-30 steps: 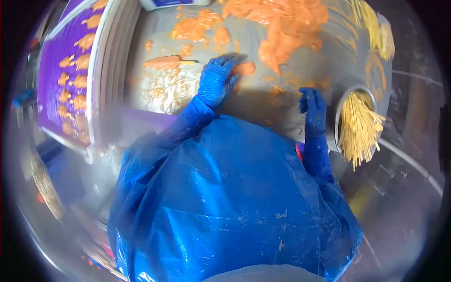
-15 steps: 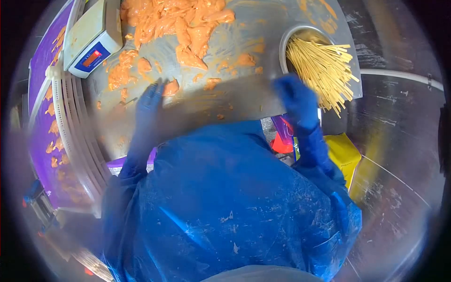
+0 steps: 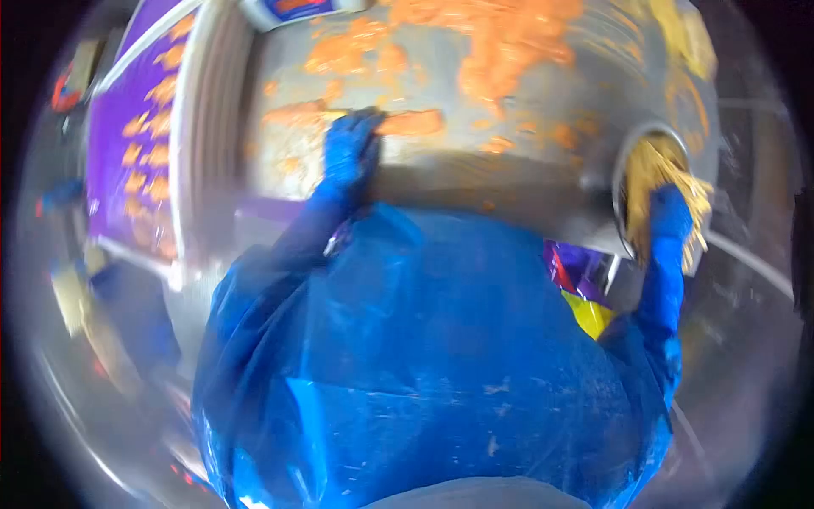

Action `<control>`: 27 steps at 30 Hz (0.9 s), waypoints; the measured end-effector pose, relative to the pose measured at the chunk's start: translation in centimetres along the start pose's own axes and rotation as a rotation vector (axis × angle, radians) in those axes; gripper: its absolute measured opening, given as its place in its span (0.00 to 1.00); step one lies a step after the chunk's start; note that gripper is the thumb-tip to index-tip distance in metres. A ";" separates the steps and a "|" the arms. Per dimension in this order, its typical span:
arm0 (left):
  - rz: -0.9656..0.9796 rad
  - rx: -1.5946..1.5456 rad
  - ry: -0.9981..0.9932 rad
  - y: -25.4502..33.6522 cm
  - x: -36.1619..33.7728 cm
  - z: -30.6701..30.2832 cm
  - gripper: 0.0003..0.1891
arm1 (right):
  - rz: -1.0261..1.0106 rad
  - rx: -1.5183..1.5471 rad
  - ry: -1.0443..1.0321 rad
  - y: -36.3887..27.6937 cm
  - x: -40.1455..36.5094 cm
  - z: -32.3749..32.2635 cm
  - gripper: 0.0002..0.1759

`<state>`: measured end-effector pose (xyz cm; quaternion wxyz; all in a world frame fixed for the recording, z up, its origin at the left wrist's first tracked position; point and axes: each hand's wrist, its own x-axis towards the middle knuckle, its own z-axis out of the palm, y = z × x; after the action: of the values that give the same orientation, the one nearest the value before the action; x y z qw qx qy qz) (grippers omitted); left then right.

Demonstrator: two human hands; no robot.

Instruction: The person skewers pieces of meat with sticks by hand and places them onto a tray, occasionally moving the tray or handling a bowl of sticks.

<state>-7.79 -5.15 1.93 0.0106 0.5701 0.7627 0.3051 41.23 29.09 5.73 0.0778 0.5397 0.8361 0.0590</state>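
My left hand (image 3: 349, 153), in a blue glove, is on the metal table with its fingers curled over a strip of orange-coated raw chicken (image 3: 413, 123). Orange meat shows on both sides of the hand, with a short pale yellow edge beside the knuckles. My right hand (image 3: 670, 214), also gloved in blue, reaches onto the bundle of wooden skewers (image 3: 642, 182) in a round metal bowl (image 3: 620, 191). Its fingertips are blurred and hidden, so their grip cannot be made out.
More coated chicken (image 3: 509, 51) is heaped at the table's far side, with smaller scraps nearer. A digital scale (image 3: 297, 8) is partly cut off at the top. On the left, a purple sheet (image 3: 110, 182) carries rows of chicken pieces beside stacked white trays (image 3: 182, 153).
The view has shifted left. My left hand has closed over the chicken strip. My right hand has moved from beside the bowl onto the skewers.
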 end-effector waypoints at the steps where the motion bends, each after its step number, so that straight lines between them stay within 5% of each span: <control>1: -0.023 0.000 0.021 0.0 -0.1 -0.3 0.15 | -0.154 -0.019 0.217 2.5 0.1 1.7 0.13; 5: -0.225 0.045 0.050 -0.7 -1.2 -0.2 0.12 | 0.048 0.635 0.217 1.9 -1.0 -2.2 0.08; 7: -0.282 -0.107 0.223 0.5 -0.6 -0.4 0.15 | 0.057 0.818 0.301 0.8 -1.5 -3.0 0.08; 10: 0.001 -0.123 0.131 2.4 0.2 1.1 0.18 | 0.040 1.138 0.329 -7.5 -3.1 -9.2 0.09; 12: 0.140 -0.085 -0.003 2.6 0.0 4.2 0.20 | -0.081 1.255 0.138 -9.0 -2.7 -6.3 0.16; 14: 0.335 -0.217 -0.099 2.4 -0.3 6.9 0.23 | -0.162 1.071 -0.132 -15.2 -3.5 -7.4 0.11; 16: 0.253 -0.468 -0.128 2.3 -0.2 6.4 0.22 | -0.274 0.969 -0.036 -18.7 -4.2 -3.6 0.07; 18: 0.265 -0.092 -0.017 3.7 0.8 3.2 0.21 | -0.367 1.071 0.044 -20.9 -4.6 0.9 0.07; 27: -0.002 -0.079 0.086 5.5 0.7 2.2 0.17 | -0.309 1.084 -0.034 -25.2 -7.2 -0.1 0.08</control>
<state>-2.47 -2.66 3.03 0.0007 0.5550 0.7503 0.3591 21.59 12.18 1.67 -0.1894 0.3749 0.8148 -0.3997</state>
